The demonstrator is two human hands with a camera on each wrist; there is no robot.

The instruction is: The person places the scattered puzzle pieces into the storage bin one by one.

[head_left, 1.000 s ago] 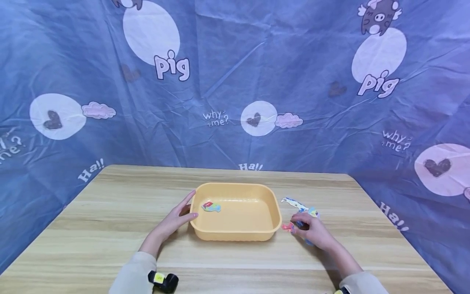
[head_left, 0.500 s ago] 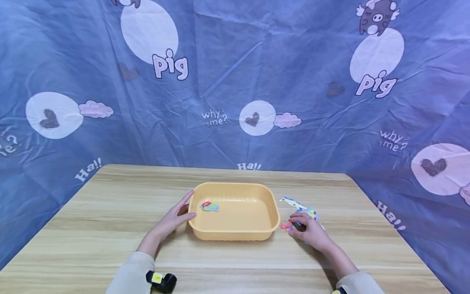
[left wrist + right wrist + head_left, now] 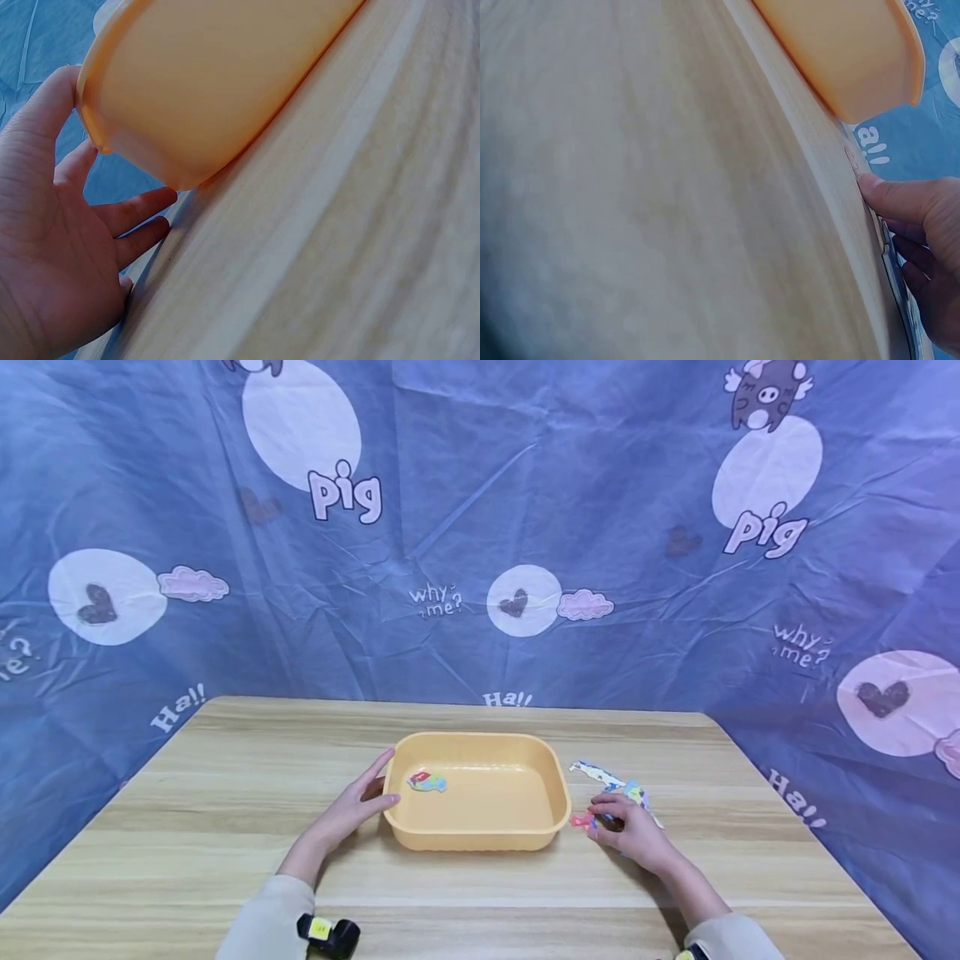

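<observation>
A yellow-orange plastic tub (image 3: 480, 842) stands on the wooden table. My left hand (image 3: 350, 810) holds its left end, thumb at the rim and the other fingers spread along the outside. Inside the tub, to the left, lies a flat red, green and blue cutout (image 3: 427, 782). Right of the tub my right hand (image 3: 633, 833) pinches at a small pink-red cutout (image 3: 581, 820) that lies flat on the table, the thumb tip right on its edge. More flat cutouts lie under and behind this hand, among them a white and blue one (image 3: 597, 772) and a yellow-green one (image 3: 636, 792), partly hidden.
The light wooden table (image 3: 247, 777) ends at the back against a blue cloth (image 3: 450, 527) printed with pigs, hearts and words. This cloth also hangs on both sides. A black wrist camera (image 3: 330, 935) sits on the left sleeve.
The whole head view has shifted slightly, so everything appears a little further left. Both hands stay in nearly the same place on the tub and the pink-red cutout.
</observation>
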